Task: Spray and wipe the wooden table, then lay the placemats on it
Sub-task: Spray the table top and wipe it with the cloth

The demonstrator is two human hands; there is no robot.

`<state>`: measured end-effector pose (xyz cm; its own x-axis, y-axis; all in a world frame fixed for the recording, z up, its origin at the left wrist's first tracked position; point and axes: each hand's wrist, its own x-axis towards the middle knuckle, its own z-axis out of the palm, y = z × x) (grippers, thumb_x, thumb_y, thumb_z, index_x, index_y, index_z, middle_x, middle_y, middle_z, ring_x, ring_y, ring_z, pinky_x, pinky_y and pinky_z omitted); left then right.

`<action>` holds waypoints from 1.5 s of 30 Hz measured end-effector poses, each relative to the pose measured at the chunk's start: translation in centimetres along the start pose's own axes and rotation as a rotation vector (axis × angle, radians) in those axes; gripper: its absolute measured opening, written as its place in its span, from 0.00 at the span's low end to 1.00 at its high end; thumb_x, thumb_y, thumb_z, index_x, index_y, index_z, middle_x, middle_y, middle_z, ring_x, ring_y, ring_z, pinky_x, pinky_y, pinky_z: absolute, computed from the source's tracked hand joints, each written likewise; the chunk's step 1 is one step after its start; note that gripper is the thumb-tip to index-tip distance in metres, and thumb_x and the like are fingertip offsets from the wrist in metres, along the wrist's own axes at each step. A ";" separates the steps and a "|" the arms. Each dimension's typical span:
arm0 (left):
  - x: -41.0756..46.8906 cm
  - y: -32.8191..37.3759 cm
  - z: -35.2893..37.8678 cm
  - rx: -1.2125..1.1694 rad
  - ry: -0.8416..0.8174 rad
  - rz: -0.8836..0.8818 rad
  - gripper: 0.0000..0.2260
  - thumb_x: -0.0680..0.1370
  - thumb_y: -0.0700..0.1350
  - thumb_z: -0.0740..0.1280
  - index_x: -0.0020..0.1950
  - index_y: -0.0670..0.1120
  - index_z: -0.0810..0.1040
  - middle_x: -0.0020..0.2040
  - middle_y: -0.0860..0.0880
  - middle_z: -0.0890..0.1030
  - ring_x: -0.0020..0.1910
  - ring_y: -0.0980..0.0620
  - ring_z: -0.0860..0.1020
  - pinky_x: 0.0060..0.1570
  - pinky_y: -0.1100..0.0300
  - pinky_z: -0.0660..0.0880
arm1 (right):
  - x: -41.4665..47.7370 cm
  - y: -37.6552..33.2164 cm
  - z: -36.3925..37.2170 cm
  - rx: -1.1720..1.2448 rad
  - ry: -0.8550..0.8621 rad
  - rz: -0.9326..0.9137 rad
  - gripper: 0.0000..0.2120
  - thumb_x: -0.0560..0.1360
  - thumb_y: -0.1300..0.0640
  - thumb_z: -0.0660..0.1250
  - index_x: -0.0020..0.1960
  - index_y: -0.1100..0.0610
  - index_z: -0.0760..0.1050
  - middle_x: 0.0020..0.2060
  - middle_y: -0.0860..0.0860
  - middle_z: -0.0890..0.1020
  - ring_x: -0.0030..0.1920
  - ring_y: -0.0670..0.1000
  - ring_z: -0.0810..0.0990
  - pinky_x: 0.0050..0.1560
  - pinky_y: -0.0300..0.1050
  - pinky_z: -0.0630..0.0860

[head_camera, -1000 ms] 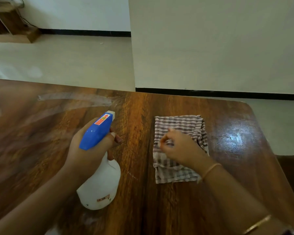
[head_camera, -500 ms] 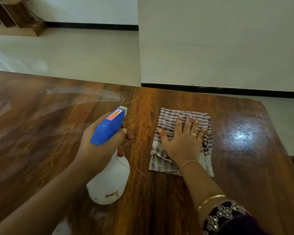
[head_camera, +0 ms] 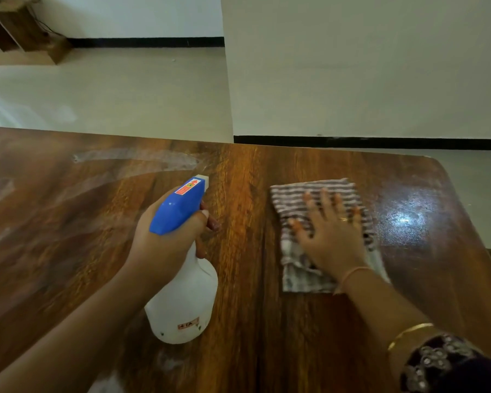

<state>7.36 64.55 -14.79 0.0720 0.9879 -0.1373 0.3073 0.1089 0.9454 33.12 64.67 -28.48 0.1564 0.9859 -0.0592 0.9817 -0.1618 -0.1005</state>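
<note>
Head view: left hand (head_camera: pixel 165 248) grips white, blue-topped spray bottle (head_camera: pixel 184 302); right hand (head_camera: pixel 332 239), fingers straight, presses striped cloth (head_camera: pixel 298 275) onto brown wooden table (head_camera: pixel 253 336). Judged step: wiping; next, sweep cloth leftward.

Looks like a home, a sparse living or dining room: varnished wooden table (head_camera: pixel 68 236), pale bare floor (head_camera: pixel 125 95), plain white walls (head_camera: pixel 352 66) with black skirting (head_camera: pixel 380 143), open wooden shelf unit (head_camera: pixel 14 29) in far-left corner. Household spray bottle (head_camera: pixel 182 293) and striped cloth (head_camera: pixel 309 199) fit domestic use.

Head-worn view, close, down onto table (head_camera: pixel 250 307)
</note>
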 end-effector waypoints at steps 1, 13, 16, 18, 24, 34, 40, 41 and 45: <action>0.2 -0.1 -0.1 0.019 -0.002 0.006 0.07 0.76 0.38 0.63 0.40 0.48 0.72 0.31 0.50 0.74 0.26 0.59 0.75 0.27 0.74 0.72 | 0.8 1.5 -0.2 -0.011 -0.001 0.070 0.36 0.73 0.31 0.36 0.78 0.44 0.42 0.78 0.52 0.47 0.77 0.57 0.45 0.73 0.63 0.41; 1.9 -0.3 0.1 0.033 -0.106 0.106 0.07 0.75 0.37 0.64 0.38 0.45 0.72 0.25 0.57 0.75 0.24 0.64 0.73 0.25 0.76 0.69 | 10.4 -0.8 -1.0 0.055 -0.082 0.425 0.31 0.80 0.38 0.39 0.79 0.51 0.44 0.78 0.55 0.43 0.77 0.63 0.41 0.72 0.67 0.37; 2.0 -0.4 0.2 0.020 -0.108 0.118 0.05 0.73 0.39 0.65 0.39 0.46 0.72 0.25 0.58 0.74 0.23 0.64 0.73 0.25 0.76 0.69 | 12.4 -4.0 -0.9 0.056 -0.093 0.345 0.32 0.79 0.37 0.39 0.79 0.50 0.43 0.78 0.54 0.43 0.77 0.62 0.41 0.72 0.66 0.36; 2.1 -0.3 0.1 -0.002 -0.107 0.119 0.05 0.72 0.40 0.64 0.38 0.48 0.72 0.23 0.59 0.75 0.23 0.64 0.73 0.24 0.76 0.69 | 13.5 -6.7 -0.8 0.054 -0.107 0.278 0.32 0.79 0.36 0.38 0.79 0.49 0.43 0.78 0.54 0.43 0.77 0.61 0.41 0.72 0.66 0.35; 2.9 -1.2 -0.4 -0.064 -0.047 0.048 0.06 0.73 0.39 0.63 0.37 0.46 0.72 0.29 0.53 0.76 0.24 0.61 0.72 0.26 0.69 0.72 | 14.6 -16.1 -1.0 -0.007 -0.151 -0.054 0.31 0.80 0.38 0.44 0.78 0.48 0.39 0.78 0.53 0.40 0.77 0.61 0.39 0.71 0.68 0.34; 1.7 -1.2 -0.6 -0.094 -0.023 0.084 0.05 0.73 0.40 0.64 0.37 0.43 0.72 0.27 0.47 0.71 0.27 0.51 0.71 0.29 0.65 0.71 | 9.8 -15.5 -1.4 -0.103 -0.118 -0.592 0.29 0.80 0.41 0.45 0.78 0.47 0.45 0.78 0.50 0.46 0.78 0.55 0.41 0.74 0.63 0.39; 0.3 -0.4 -1.5 -0.058 -0.250 0.068 0.07 0.72 0.42 0.70 0.38 0.49 0.73 0.27 0.55 0.77 0.28 0.60 0.74 0.31 0.70 0.73 | 5.0 -11.4 -0.8 -0.077 -0.128 -0.579 0.38 0.68 0.36 0.29 0.77 0.43 0.43 0.78 0.49 0.46 0.78 0.54 0.42 0.74 0.62 0.36; -0.2 -0.5 -1.8 -0.064 -0.306 0.081 0.09 0.70 0.44 0.74 0.39 0.49 0.74 0.28 0.56 0.78 0.30 0.60 0.75 0.32 0.70 0.73 | 4.1 -11.0 -0.7 -0.069 -0.130 -0.576 0.38 0.69 0.35 0.29 0.77 0.43 0.43 0.78 0.49 0.46 0.78 0.54 0.42 0.74 0.61 0.36; -2.6 -0.9 -2.8 -0.042 -0.428 0.155 0.12 0.65 0.51 0.70 0.41 0.45 0.74 0.32 0.54 0.80 0.32 0.59 0.78 0.34 0.73 0.74 | 0.6 -10.0 0.1 -0.015 -0.099 -0.533 0.31 0.75 0.36 0.35 0.77 0.41 0.46 0.78 0.49 0.47 0.78 0.55 0.42 0.72 0.59 0.32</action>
<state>4.21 62.22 -14.48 0.5029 0.8591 -0.0945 0.2237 -0.0238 0.9744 23.39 66.86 -27.60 -0.3744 0.9222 -0.0972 0.9236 0.3615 -0.1278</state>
